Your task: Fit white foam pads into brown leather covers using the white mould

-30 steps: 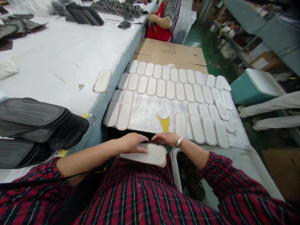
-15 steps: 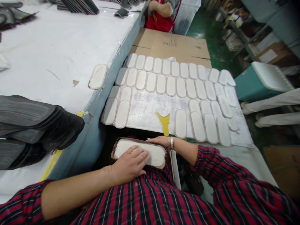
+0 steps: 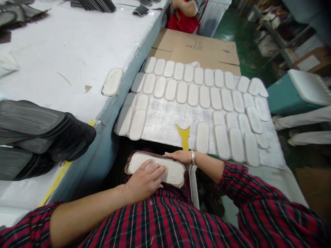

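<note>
- While the pale pad (image 3: 174,172) lies at the near side, the left hand (image 3: 144,181) rests flat upon it, fingers unclenched.
- Right hand (image 3: 179,156): far edge; clamping indeterminable.
- Step, apparently: smoothing; next stroke calls for steadying.

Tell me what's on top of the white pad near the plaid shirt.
The left hand lies across the middle of the white pad, whose face shows at both ends. The patch beneath the hand is covered and can't be seen.

Single head-worn view, forward and down
</note>
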### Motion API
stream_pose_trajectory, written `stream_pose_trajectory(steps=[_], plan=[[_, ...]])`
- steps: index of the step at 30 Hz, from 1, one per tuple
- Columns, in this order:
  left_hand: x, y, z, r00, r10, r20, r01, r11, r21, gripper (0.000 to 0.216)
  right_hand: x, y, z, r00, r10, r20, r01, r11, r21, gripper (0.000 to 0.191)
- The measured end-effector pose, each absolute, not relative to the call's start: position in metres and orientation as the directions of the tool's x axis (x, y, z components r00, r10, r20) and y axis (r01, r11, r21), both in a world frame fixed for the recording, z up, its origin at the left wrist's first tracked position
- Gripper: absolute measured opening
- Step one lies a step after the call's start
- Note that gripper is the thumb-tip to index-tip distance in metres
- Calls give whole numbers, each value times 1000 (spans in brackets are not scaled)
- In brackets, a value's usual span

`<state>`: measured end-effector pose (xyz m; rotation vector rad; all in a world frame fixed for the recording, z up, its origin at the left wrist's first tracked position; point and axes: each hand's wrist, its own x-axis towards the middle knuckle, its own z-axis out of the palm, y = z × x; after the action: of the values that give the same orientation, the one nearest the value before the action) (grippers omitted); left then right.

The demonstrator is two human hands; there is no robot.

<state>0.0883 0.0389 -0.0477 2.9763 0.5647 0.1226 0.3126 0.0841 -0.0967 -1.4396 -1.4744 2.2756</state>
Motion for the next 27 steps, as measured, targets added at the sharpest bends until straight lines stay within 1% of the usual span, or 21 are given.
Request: stream_pose_trajectory(steps=[4, 9, 13, 16, 20, 24, 27], plan=[[87, 40, -50, 927, 370, 59, 359, -923, 137, 40, 314, 88, -94, -606, 453, -655, 464, -467, -752, 63], [86, 43, -51, 937, 342, 75, 331, -934, 132, 40, 315, 87, -94, -677, 388, -625, 453, -449, -770, 72], [86, 43, -52, 939, 336, 68, 324, -935, 142, 40, 315, 87, -99, -724, 399, -562, 397, -425, -813, 66], [86, 42, -52, 940, 336, 58, 324, -933, 155, 38, 314, 89, -100, -772, 427, -470, 342, -344, -874, 60], [85, 41, -51, 937, 345, 52, 332, -928, 170, 38, 312, 91, -93, -787, 441, -432, 354, -250, -901, 62], [84, 40, -53, 937, 347, 33, 335, -924, 187, 38, 309, 91, -85, -812, 418, -408, 338, -233, -912, 66], [84, 41, -53, 941, 335, 37, 322, -926, 198, 37, 309, 91, -86, -827, 415, -378, 319, -208, -925, 64]])
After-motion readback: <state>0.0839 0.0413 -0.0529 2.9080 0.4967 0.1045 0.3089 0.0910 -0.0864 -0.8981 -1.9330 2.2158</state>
